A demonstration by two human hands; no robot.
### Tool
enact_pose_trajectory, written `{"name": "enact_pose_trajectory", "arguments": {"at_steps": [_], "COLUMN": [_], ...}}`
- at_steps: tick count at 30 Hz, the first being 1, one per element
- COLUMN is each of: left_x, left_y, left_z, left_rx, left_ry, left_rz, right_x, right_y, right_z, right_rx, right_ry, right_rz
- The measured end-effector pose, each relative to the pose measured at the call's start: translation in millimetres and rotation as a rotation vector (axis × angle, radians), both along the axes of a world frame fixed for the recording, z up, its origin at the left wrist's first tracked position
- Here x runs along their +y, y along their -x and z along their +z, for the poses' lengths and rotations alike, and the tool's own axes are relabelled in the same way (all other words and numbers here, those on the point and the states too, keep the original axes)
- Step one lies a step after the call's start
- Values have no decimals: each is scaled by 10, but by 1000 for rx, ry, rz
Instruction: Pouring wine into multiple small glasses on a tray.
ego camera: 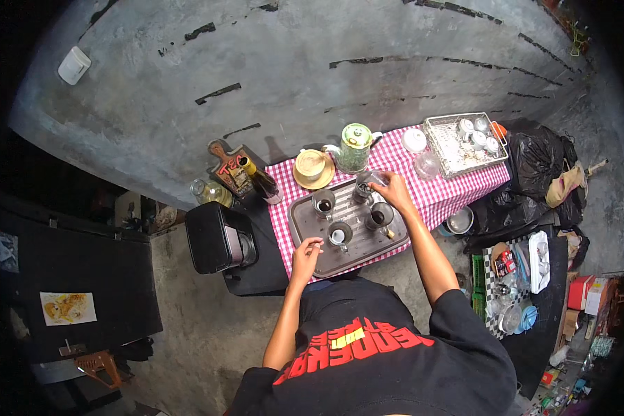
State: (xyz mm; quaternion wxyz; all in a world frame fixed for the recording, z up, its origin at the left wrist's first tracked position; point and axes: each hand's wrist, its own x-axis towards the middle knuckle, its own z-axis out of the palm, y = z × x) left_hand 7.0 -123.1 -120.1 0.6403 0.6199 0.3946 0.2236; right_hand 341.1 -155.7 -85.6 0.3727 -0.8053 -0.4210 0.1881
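Note:
A dark brown tray (320, 266) lies on a red-and-white checked cloth (481, 179). On it, a glass mug (340, 234) shows something white inside. Dark contents show in the left glass mug (323, 203) and the right glass mug (379, 214). At the tray's far side, my right hand (395, 192) grips a clear glass vessel (369, 179), close to or over another glass mug (363, 195); their overlap hides the exact contact. My left hand (307, 256) hovers by the tray's left front part, fingers loosely bent and apart, with nothing visible in it.
Behind the tray stand a glass teapot (356, 151) with a green lid and a cup (310, 164) on a saucer. A dark bottle (260, 179) and a black appliance (213, 236) are at left. A white wire basket (442, 135) holding small jars sits at right.

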Motion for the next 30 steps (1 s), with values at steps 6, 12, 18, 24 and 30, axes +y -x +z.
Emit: {"name": "enact_pose_trajectory", "arguments": {"at_steps": [6, 12, 18, 24, 30], "left_x": [9, 17, 15, 5, 82], "left_y": [-219, -361, -386, -339, -179], "left_z": [236, 364, 422, 475, 557], "left_rx": [-78, -56, -45, -91, -116], "left_ry": [11, -17, -67, -109, -126], "left_rz": [3, -109, -126, -57, -62], "right_x": [-113, -210, -278, -315, -297], "right_y": [173, 415, 740, 1038, 1464], "right_z": [-5, 26, 405, 533, 603], "right_rx": [80, 190, 320, 261, 267], "right_ry": [-96, -266, -319, -297, -288], "right_rz": [-130, -122, -89, 53, 258]}}
